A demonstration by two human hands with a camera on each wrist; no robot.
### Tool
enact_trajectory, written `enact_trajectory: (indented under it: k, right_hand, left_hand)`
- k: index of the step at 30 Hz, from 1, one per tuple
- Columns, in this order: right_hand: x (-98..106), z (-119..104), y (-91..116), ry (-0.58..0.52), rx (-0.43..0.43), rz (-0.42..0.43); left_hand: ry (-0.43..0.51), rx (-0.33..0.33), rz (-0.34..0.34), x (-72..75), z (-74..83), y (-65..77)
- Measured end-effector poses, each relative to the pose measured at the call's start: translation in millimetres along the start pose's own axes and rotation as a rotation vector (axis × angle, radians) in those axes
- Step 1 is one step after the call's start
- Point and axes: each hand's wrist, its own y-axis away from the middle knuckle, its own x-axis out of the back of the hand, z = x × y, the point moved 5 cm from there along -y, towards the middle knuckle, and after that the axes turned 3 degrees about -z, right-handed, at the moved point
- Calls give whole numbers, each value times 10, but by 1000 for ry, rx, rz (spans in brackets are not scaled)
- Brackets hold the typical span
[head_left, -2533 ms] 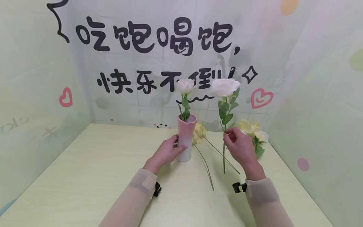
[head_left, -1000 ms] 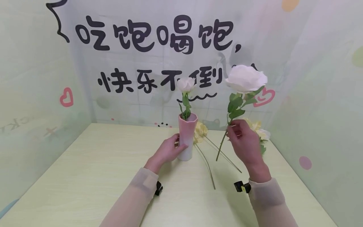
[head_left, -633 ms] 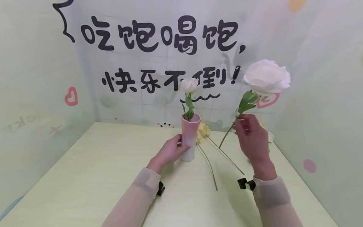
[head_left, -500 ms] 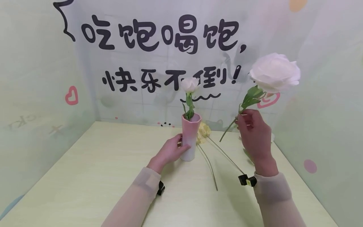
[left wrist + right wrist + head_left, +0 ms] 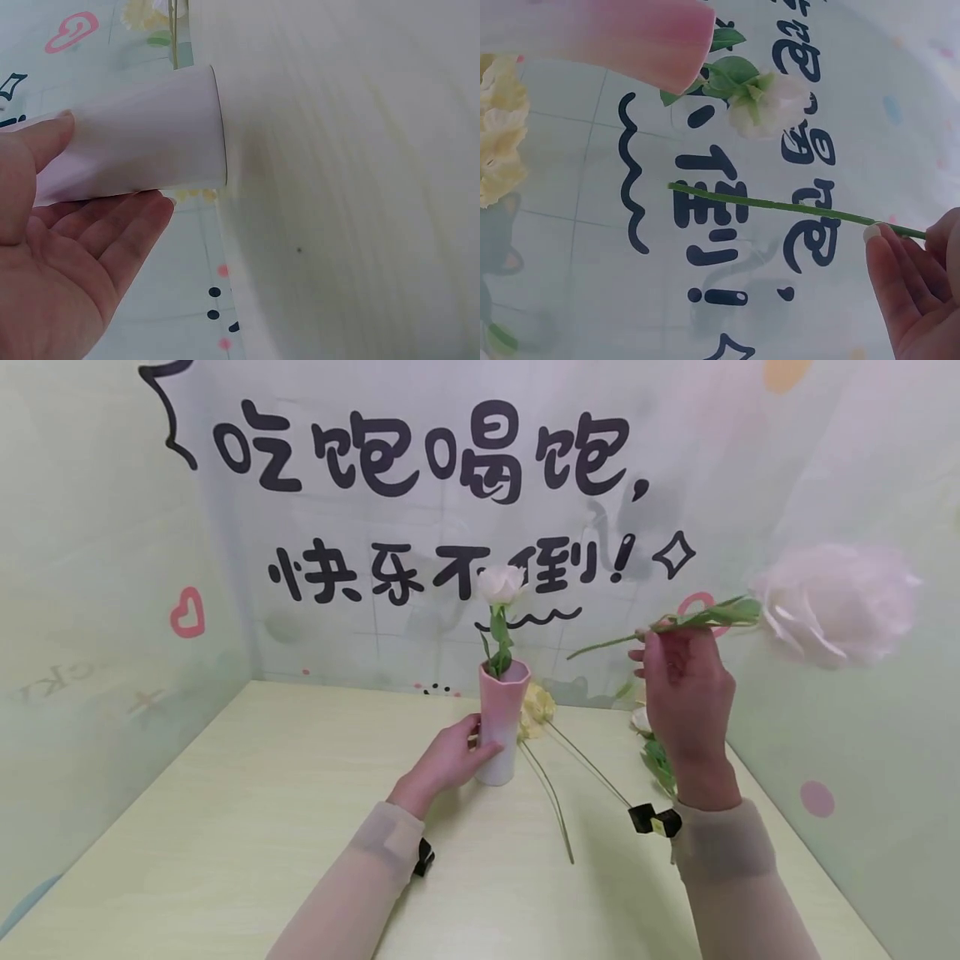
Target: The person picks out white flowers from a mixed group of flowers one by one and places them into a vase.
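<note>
1. We are watching the right hand [image 5: 690,702] holding up the large rose [image 5: 836,606], thumb and fingers closing in a pinch on its stem [image 5: 600,647] just below the leaves. The bloom is blurring slightly.
2. We are finding the vase [image 5: 504,710] standing upright on the table [image 5: 262,827], to the left of the right hand and lower down, its mouth facing up.
3. We are noting the main relation: the large rose is lying close to level, bloom pointing right, bare stem end pointing left towards the vase. Its long axis is running well across the vase's upright one.
4. We are seeing the stem end hanging apart from the rim, to its right; in the head view it is showing at about rim height. Depth between them we are not managing to judge.
5. We are placing the left hand nearer the vase: it is curving round the lower half, thumb on one side, fingers on the other.
6. We are also recording a small rose [image 5: 501,585] standing in the vase, and yellow flowers [image 5: 540,703] lying behind it.
</note>
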Motion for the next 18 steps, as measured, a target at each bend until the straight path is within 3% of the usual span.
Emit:
enact_trajectory:
  k: [8, 14, 18]
  right_hand:
    - [-58, -200, -61, -103, -1, 29]
    - [-167, -223, -59, -159, 0, -5]
    - [-265, -202, -50, -140, 6, -48]
  left_hand:
    - [-1, -24, 9, -1, -2, 1]
    - [4, -26, 6, -4, -8, -4]
    - [2, -24, 1, -4, -7, -1]
